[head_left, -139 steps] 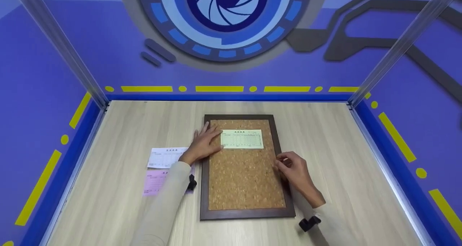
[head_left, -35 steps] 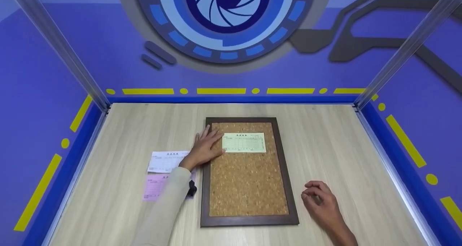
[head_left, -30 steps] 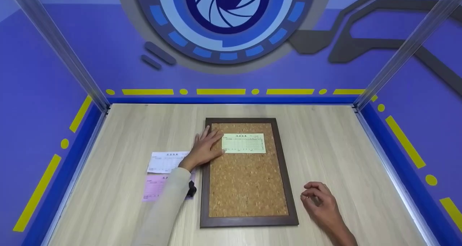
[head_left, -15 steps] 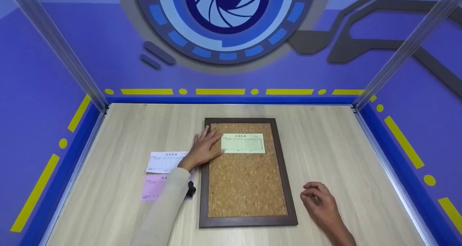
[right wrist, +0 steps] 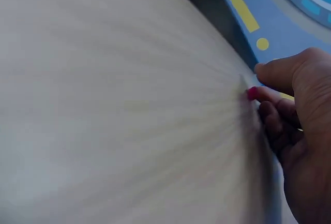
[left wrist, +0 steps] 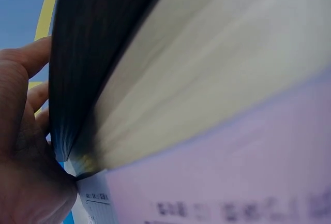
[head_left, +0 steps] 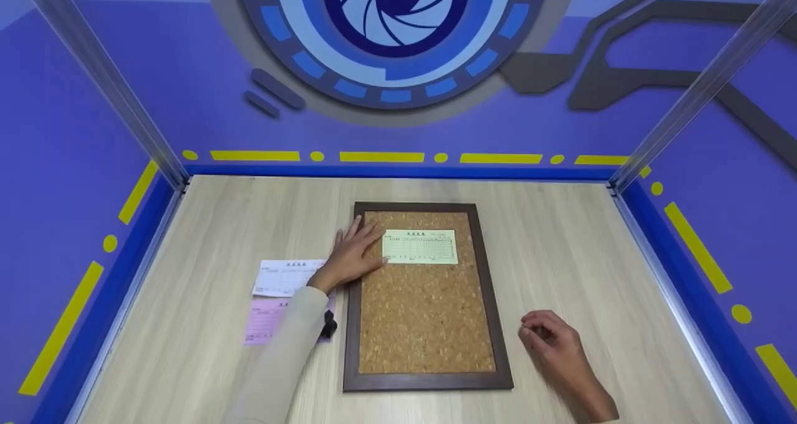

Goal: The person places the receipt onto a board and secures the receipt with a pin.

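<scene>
The left hand [head_left: 352,254] lay flat with fingers straight across the left rail of the cork board [head_left: 427,321], its fingertips touching the left edge of the green slip [head_left: 419,246], which sat on the upper part of the cork. The right hand [head_left: 551,343] rested on the table just right of the board's lower corner, its fingers curled together; the right wrist view showed a small red object [right wrist: 252,93] pinched at the fingertips, perhaps a pin, though it was too small to tell. In my judgement the green slip could have skated sideways or turned askew if the flat hand eased its pressure, since nothing visible fastened it to the cork, and the red object could have slipped from so slight a pinch. 2 more slips, a white slip [head_left: 286,277] and a pink slip [head_left: 266,321], lay on the table left of the board, partly under the left sleeve [head_left: 283,362]. The table [head_left: 591,243] was pale wood grain, boxed by blue and purple walls [head_left: 124,88] with yellow dashes and a round blue emblem [head_left: 392,32].
</scene>
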Available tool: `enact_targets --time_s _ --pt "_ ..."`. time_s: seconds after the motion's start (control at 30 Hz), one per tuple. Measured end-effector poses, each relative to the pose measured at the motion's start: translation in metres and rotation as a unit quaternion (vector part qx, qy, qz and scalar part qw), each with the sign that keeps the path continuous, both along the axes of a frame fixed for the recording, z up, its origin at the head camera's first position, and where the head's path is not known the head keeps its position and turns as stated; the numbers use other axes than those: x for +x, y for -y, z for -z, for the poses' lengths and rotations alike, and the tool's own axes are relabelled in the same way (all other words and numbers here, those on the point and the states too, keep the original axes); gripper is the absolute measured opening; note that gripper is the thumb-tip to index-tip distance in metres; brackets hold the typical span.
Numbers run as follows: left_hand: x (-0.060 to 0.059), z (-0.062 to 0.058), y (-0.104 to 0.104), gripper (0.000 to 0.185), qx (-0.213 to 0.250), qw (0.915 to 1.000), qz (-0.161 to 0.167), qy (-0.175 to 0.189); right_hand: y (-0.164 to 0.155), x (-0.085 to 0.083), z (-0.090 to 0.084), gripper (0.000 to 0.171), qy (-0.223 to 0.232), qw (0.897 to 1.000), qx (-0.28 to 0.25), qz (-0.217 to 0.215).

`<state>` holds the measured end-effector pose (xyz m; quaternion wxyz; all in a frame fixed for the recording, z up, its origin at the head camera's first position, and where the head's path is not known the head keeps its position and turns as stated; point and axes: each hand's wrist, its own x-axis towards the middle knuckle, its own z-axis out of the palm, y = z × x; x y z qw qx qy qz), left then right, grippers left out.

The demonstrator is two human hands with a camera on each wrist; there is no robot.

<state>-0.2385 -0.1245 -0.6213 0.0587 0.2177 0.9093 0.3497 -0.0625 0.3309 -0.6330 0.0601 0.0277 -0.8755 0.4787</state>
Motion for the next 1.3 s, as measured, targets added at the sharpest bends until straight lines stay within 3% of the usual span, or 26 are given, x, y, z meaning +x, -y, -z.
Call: enact_targets --time_s 0.43,0.73,0.9,1.1,1.3 --pt "-0.001 0.006 -0.002 0.076 0.017 0.9999 0.0 0.002 0.017 -0.056 -0.018 0.018 -0.126 0.988 -0.01 -0.084" --pt "0.001 0.009 -0.004 0.077 0.015 0.9999 -0.002 0.005 0.034 -0.079 -0.017 0.014 -0.081 0.992 0.011 -0.101" --pt "0.0 0.01 -0.005 0.077 0.01 0.9999 -0.002 0.005 0.038 -0.087 -0.016 0.016 -0.078 0.991 0.018 -0.105" --pt "-0.002 0.005 -0.004 0.078 -0.005 0.9998 -0.009 0.02 0.046 -0.101 -0.02 0.011 -0.076 0.988 0.05 -0.126" --pt "-0.001 0.0 -0.001 0.076 -0.007 0.9999 -0.009 0.006 0.056 -0.117 -0.032 0.006 -0.07 0.982 0.068 -0.162"
